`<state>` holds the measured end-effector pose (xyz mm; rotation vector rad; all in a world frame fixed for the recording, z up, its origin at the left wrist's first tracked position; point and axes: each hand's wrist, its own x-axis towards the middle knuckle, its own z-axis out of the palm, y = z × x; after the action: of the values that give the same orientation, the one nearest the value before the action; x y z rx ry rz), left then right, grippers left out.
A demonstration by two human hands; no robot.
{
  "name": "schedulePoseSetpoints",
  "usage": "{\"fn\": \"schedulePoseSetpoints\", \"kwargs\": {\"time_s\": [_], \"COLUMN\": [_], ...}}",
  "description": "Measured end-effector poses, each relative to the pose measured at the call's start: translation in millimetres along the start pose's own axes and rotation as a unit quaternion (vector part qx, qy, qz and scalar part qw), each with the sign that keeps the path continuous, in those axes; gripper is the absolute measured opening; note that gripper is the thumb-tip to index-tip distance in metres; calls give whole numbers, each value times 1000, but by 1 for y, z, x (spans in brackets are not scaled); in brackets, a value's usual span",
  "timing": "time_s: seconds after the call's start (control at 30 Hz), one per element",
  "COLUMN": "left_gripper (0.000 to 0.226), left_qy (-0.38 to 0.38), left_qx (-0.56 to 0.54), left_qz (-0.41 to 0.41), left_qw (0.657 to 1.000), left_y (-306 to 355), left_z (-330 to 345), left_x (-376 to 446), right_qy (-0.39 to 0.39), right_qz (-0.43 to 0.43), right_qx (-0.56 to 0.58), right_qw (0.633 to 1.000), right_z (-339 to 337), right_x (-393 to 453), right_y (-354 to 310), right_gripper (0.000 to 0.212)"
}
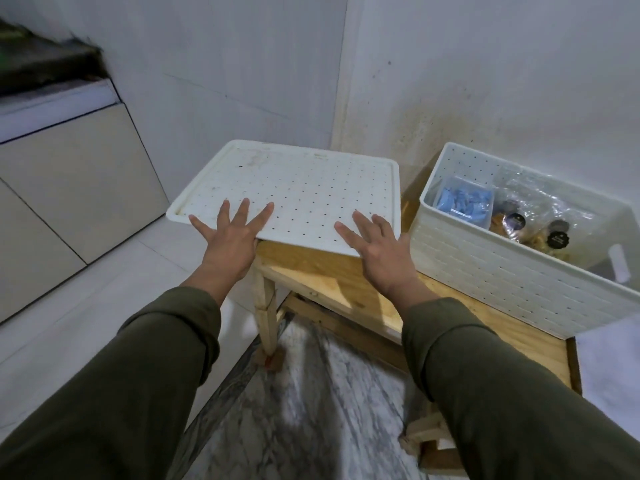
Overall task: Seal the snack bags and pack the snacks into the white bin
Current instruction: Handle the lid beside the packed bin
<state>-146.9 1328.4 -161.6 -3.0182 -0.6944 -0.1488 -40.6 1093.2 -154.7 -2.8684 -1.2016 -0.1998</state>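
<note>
A white perforated lid (304, 188) lies flat on the left end of a wooden table (332, 285), overhanging its edge. My left hand (232, 233) rests on the lid's near left edge with straight, spread fingers. My right hand (374, 244) lies flat on the near right corner, fingers straight. The white bin (491, 271) stands open at the right of the table. Inside it are clear snack bags with dark round labels (533, 223) and a small clear box of blue clips (464, 202).
White walls meet in a corner behind the table. A beige cabinet (69, 188) with a white counter stands at the left. The floor is marble-patterned (311, 403). A wooden table leg (266, 320) stands below the lid.
</note>
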Motion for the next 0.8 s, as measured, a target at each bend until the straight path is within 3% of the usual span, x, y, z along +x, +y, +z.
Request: {"fn": "schedulePoseSetpoints", "kwargs": {"time_s": [0.3, 0.57, 0.8], "left_gripper": [67, 76, 77], "left_qy": [32, 29, 3], "left_qx": [-21, -37, -40], "left_qz": [58, 168, 214], "left_qw": [998, 985, 976], "left_y": [58, 202, 313], "left_z": [-88, -101, -83], "left_x": [30, 37, 28], "right_qy": [31, 25, -10], "right_qz": [64, 167, 215], "right_qx": [-21, -69, -71], "right_qw": [997, 983, 974], "right_z": [-89, -115, -104], "right_x": [-13, -102, -164], "right_y": [53, 159, 244], "right_gripper": [69, 72, 71]}}
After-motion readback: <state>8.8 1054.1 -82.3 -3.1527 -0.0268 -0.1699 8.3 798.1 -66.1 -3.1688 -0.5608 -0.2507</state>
